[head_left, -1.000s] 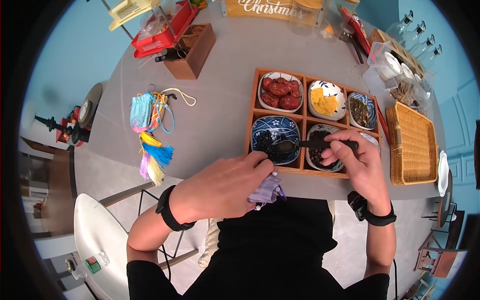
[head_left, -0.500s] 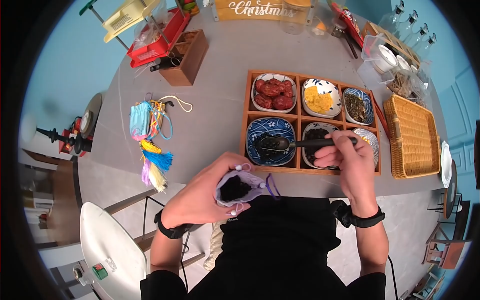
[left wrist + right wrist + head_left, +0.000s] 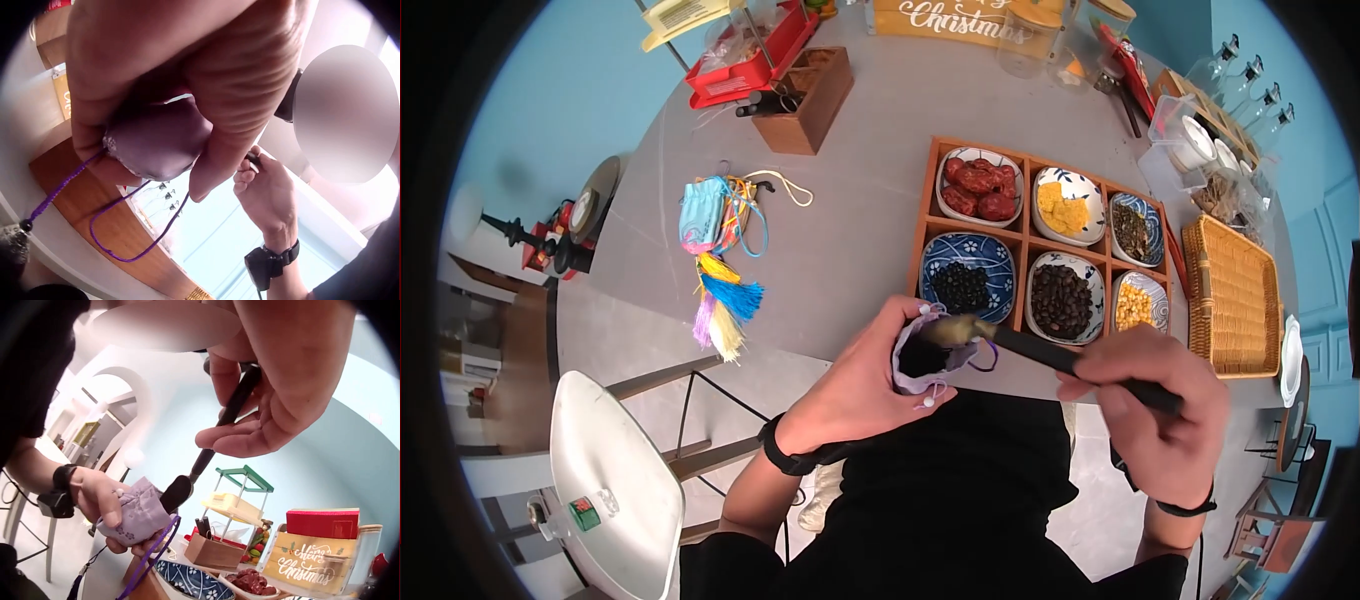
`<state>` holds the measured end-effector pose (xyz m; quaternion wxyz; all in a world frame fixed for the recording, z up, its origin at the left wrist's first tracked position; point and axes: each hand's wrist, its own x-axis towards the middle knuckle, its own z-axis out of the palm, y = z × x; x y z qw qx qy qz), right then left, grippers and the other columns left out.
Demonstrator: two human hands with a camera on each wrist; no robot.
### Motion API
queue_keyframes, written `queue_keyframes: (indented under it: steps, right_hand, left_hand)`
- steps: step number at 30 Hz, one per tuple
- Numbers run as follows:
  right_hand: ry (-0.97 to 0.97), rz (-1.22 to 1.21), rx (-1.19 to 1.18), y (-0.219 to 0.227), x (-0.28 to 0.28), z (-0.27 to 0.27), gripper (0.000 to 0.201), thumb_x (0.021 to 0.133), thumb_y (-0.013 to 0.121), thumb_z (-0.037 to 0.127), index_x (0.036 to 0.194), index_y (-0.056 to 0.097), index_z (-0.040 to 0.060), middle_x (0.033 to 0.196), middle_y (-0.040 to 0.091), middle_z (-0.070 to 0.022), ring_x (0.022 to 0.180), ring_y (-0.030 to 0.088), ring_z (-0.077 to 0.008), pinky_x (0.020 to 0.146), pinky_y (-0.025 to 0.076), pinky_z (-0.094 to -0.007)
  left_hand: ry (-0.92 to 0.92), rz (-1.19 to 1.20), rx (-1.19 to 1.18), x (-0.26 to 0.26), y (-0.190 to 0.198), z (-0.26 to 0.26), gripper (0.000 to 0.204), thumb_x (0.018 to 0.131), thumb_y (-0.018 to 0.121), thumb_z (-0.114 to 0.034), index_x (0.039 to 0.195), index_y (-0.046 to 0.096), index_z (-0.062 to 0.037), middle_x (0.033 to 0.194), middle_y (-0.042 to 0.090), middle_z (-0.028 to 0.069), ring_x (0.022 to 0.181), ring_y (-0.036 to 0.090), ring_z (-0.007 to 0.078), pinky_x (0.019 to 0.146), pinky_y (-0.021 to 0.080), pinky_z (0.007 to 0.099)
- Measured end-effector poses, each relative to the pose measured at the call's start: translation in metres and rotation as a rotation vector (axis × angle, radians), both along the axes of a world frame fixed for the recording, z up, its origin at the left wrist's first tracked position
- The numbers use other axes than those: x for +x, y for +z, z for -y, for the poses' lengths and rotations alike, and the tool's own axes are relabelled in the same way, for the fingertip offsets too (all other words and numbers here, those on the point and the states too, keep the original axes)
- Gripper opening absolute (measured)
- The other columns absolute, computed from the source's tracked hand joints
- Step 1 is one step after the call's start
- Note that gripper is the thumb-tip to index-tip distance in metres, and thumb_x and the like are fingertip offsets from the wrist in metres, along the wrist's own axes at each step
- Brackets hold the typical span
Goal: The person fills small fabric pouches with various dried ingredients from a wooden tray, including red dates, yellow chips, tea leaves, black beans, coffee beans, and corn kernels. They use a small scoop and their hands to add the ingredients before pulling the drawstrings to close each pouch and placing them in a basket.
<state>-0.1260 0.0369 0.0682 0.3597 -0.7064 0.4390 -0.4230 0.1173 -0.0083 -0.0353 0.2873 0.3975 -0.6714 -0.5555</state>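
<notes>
My left hand (image 3: 850, 392) holds a lilac drawstring pouch (image 3: 139, 515), its mouth open upward with dark contents inside. A purple cord (image 3: 115, 255) hangs from the pouch. In my right hand (image 3: 1178, 445) is a spoon with a black handle (image 3: 1040, 350); its bowl is blurred at the pouch mouth in the head view. The right wrist view shows the spoon bowl (image 3: 177, 492) tilted down into the pouch opening. Just beyond the pouch is a blue patterned bowl (image 3: 995, 262) of black beans (image 3: 960, 288), in the near left compartment of a wooden divided tray (image 3: 924, 215).
Other tray bowls hold red dried fruit (image 3: 980, 188), yellow pieces (image 3: 1062, 210), dried leaves (image 3: 1133, 228), dark brown seeds (image 3: 1060, 300) and yellow kernels (image 3: 1137, 305). A wicker basket (image 3: 1235, 300) stands right of the tray. Tasselled pouches (image 3: 702, 212) lie at left; a wooden box (image 3: 805, 115) stands behind.
The spoon has moved from the black beans bowl, left and toward the body, to the pouch mouth. Earlier, the left hand turned the pouch so its opening faces up.
</notes>
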Motion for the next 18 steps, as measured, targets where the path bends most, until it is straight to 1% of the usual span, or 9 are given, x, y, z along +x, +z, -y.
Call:
queue_keyframes:
  steps: [1, 4, 6, 7, 11, 13, 14, 16, 18]
  right_hand:
    - [-0.037, 0.071, -0.022, -0.001, -0.001, -0.004, 0.022, 0.077, 0.057, -0.011, 0.097, 0.064, -0.0066, 0.087, 0.067, -0.0150, 0.078, 0.066, -0.0217, 0.071, 0.053, -0.0307]
    - [-0.234, 0.271, 0.016, -0.008, -0.007, -0.010, 0.016, 0.086, 0.054, -0.004, 0.100, 0.059, -0.0082, 0.089, 0.066, -0.0182, 0.075, 0.066, -0.0207, 0.074, 0.054, -0.0310]
    - [-0.328, 0.235, 0.113, -0.017, -0.014, -0.001, 0.016, 0.092, 0.051, -0.003, 0.105, 0.058, -0.0079, 0.090, 0.066, -0.0159, 0.078, 0.066, -0.0185, 0.076, 0.054, -0.0299]
    - [-0.334, 0.186, 0.151, -0.024, -0.012, 0.006, 0.016, 0.093, 0.052, -0.002, 0.107, 0.059, -0.0072, 0.091, 0.066, -0.0146, 0.080, 0.066, -0.0174, 0.076, 0.054, -0.0289]
    - [-0.301, 0.037, 0.229, -0.055, -0.010, 0.028, 0.016, 0.095, 0.055, 0.003, 0.108, 0.060, -0.0047, 0.088, 0.068, -0.0087, 0.080, 0.066, -0.0130, 0.073, 0.052, -0.0244]
    - [-0.291, -0.037, 0.199, -0.056, -0.008, 0.029, 0.016, 0.094, 0.056, 0.003, 0.108, 0.061, -0.0049, 0.086, 0.068, -0.0083, 0.079, 0.067, -0.0124, 0.072, 0.052, -0.0241]
    - [-0.271, -0.086, 0.226, -0.053, -0.007, 0.027, 0.016, 0.094, 0.056, 0.004, 0.107, 0.061, -0.0050, 0.084, 0.068, -0.0079, 0.079, 0.067, -0.0121, 0.071, 0.052, -0.0241]
    - [-0.252, -0.136, 0.257, -0.052, -0.006, 0.027, 0.016, 0.094, 0.057, 0.004, 0.106, 0.061, -0.0052, 0.082, 0.068, -0.0076, 0.078, 0.067, -0.0119, 0.071, 0.052, -0.0241]
    - [-0.282, -0.033, 0.207, -0.055, -0.005, 0.032, 0.016, 0.094, 0.057, 0.005, 0.105, 0.062, -0.0052, 0.081, 0.068, -0.0069, 0.077, 0.066, -0.0118, 0.070, 0.052, -0.0243]
  left_hand:
    - [0.009, 0.000, -0.003, 0.001, -0.003, -0.001, 0.067, 0.071, 0.081, -0.002, 0.124, 0.041, -0.0057, 0.113, 0.054, 0.0052, 0.105, 0.053, 0.0117, 0.092, 0.043, 0.0276]
    - [0.025, -0.041, -0.079, 0.004, -0.016, -0.006, 0.063, 0.071, 0.077, 0.001, 0.121, 0.040, -0.0070, 0.116, 0.051, 0.0079, 0.106, 0.052, 0.0159, 0.093, 0.043, 0.0301]
    - [0.014, -0.111, -0.360, 0.006, -0.025, -0.006, 0.061, 0.069, 0.074, 0.004, 0.117, 0.038, -0.0081, 0.118, 0.049, 0.0113, 0.106, 0.052, 0.0215, 0.093, 0.043, 0.0331]
    - [-0.014, -0.108, -0.333, 0.009, -0.021, -0.007, 0.064, 0.064, 0.075, 0.005, 0.115, 0.038, -0.0083, 0.123, 0.049, 0.0159, 0.110, 0.053, 0.0285, 0.092, 0.045, 0.0375]
    - [-0.072, -0.039, -0.345, 0.009, -0.013, -0.001, 0.064, 0.062, 0.074, 0.006, 0.114, 0.039, -0.0072, 0.131, 0.047, 0.0179, 0.114, 0.054, 0.0338, 0.090, 0.048, 0.0408]
    - [-0.159, 0.269, -0.400, 0.010, 0.003, 0.003, 0.054, 0.067, 0.073, 0.004, 0.112, 0.044, -0.0031, 0.132, 0.046, 0.0177, 0.116, 0.053, 0.0386, 0.093, 0.048, 0.0411]
    - [-0.162, 0.267, -0.401, 0.009, 0.011, 0.005, 0.054, 0.067, 0.073, 0.004, 0.112, 0.044, -0.0031, 0.132, 0.046, 0.0177, 0.116, 0.053, 0.0386, 0.093, 0.048, 0.0411]
    - [-0.277, 0.459, -0.416, 0.008, 0.024, 0.009, 0.048, 0.069, 0.071, -0.001, 0.111, 0.047, 0.0001, 0.132, 0.046, 0.0174, 0.117, 0.051, 0.0390, 0.092, 0.048, 0.0416]
    - [-0.316, 0.494, -0.376, 0.007, 0.029, 0.015, 0.050, 0.067, 0.072, 0.000, 0.111, 0.047, -0.0015, 0.136, 0.044, 0.0153, 0.114, 0.053, 0.0389, 0.089, 0.049, 0.0421]
